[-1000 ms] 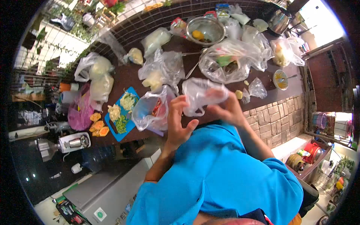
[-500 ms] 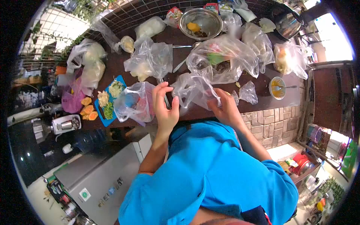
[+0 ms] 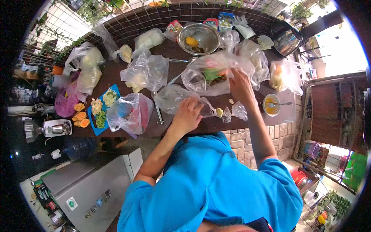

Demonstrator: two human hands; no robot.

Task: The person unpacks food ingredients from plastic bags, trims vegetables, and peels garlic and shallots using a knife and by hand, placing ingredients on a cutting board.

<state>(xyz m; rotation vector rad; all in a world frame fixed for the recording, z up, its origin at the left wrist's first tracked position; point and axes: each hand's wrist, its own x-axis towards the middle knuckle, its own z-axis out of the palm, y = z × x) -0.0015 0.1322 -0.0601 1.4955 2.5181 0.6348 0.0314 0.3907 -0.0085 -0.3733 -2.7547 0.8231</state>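
My left hand (image 3: 188, 116) lies on a thin clear plastic bag (image 3: 170, 98) near the table's front edge, its fingers curled onto the film. My right hand (image 3: 242, 86) is at the right side of a larger plastic bag (image 3: 197, 82), which holds green leaves (image 3: 211, 73) and something red-orange. The right fingertips are partly hidden and smeared, so their grip is unclear. Just right of the left hand sits a small pale-yellow piece (image 3: 219, 112), beside small crumpled clear bags (image 3: 239, 111). A knife (image 3: 158, 110) lies to the left of the thin bag.
A blue cutting board (image 3: 92, 120) carries chopped vegetables at left, beside orange pieces (image 3: 79, 116). Behind stands a steel bowl (image 3: 210, 34); at right, a small bowl with a fork (image 3: 271, 110) and a kettle (image 3: 288, 40). Other filled bags (image 3: 148, 38) surround the work area.
My right hand has left the thin bag and moved up to the larger bag. My left hand has come down onto the thin bag, which now lies flatter. The view has shifted slightly.
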